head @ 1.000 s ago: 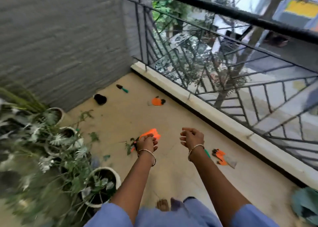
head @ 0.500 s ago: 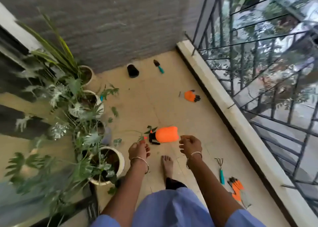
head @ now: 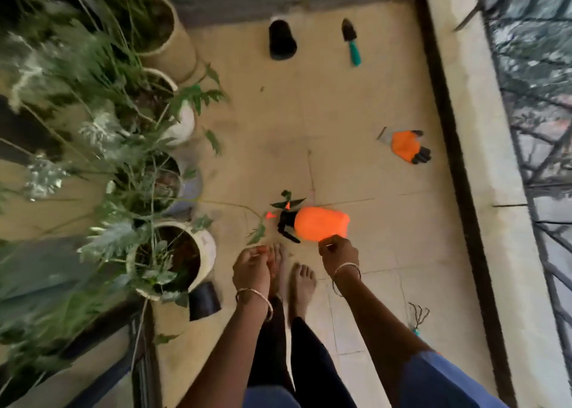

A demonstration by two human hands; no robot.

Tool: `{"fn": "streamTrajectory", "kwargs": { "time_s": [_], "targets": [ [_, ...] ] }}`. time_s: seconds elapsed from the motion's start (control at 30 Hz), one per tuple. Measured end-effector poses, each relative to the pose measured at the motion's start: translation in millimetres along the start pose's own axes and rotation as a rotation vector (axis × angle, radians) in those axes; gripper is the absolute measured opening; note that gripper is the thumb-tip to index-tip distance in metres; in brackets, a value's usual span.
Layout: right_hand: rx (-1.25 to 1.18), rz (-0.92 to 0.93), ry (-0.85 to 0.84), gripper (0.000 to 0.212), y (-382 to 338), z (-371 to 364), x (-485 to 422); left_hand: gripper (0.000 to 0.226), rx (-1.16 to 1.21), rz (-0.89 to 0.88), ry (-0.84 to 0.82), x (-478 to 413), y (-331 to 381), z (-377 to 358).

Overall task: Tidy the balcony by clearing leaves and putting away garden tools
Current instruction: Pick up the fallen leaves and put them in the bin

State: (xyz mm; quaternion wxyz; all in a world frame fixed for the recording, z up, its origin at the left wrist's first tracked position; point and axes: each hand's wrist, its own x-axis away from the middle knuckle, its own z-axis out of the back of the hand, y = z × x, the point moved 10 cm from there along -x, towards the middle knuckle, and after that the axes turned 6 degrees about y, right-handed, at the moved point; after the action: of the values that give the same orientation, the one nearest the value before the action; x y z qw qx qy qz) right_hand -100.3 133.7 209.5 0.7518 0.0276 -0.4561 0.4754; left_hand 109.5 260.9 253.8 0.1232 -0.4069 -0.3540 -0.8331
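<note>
An orange spray bottle [head: 320,222] lies on its side on the beige floor, its black nozzle pointing left among a few green leaves [head: 286,201]. My right hand [head: 339,251] hovers just above its near edge with fingers curled, holding nothing visible. My left hand [head: 251,268] is loosely closed above my bare feet. A teal-handled trowel [head: 351,40] lies near the far wall. An orange glove [head: 405,146] lies on the floor to the right. A small hand rake [head: 418,316] lies by my right forearm.
A row of potted plants [head: 173,246] lines the left side. A black pot [head: 281,37] lies on its side by the far wall and another [head: 204,299] sits near my left arm. A concrete ledge [head: 483,191] and metal railing bound the right.
The view has tilted down and I have stepped forward. The spray bottle now lies right in front of my feet, and both hands have dropped lower toward it.
</note>
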Motion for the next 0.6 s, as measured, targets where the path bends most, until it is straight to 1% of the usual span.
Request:
{"fn": "streamTrajectory", "kwargs": {
  "time_s": [0.07,0.13,0.2,0.27,0.33,0.43,0.5,0.53,0.6],
  "targets": [
    [0.101,0.013,-0.072,0.017,8,-39,-34,0.021,0.000,-0.014,0.018,-27,-10,-16],
    [0.233,0.049,-0.194,0.023,17,-88,-68,0.016,-0.019,-0.048,0.036,-55,-24,-28],
    [0.310,0.059,-0.289,0.029,29,-133,-96,0.016,-0.033,-0.057,0.037,-79,-41,-39],
    [0.386,0.102,-0.329,0.037,41,-179,-128,0.014,-0.034,-0.045,0.064,-105,-61,-46],
    [0.471,0.157,-0.329,0.041,46,-212,-149,0.016,-0.037,-0.037,0.071,-120,-75,-50],
    [0.520,0.167,-0.299,0.049,58,-260,-181,0.019,-0.028,-0.023,0.114,-137,-92,-53],
    [0.618,0.196,-0.246,0.050,64,-283,-199,0.030,-0.001,-0.013,0.163,-149,-98,-55],
    [0.684,0.226,-0.208,0.047,64,-290,-205,0.032,0.021,-0.019,0.181,-155,-95,-58],
    [0.790,0.293,-0.130,0.034,60,-299,-216,0.026,0.030,-0.077,0.189,-167,-80,-70]
  ]
}}
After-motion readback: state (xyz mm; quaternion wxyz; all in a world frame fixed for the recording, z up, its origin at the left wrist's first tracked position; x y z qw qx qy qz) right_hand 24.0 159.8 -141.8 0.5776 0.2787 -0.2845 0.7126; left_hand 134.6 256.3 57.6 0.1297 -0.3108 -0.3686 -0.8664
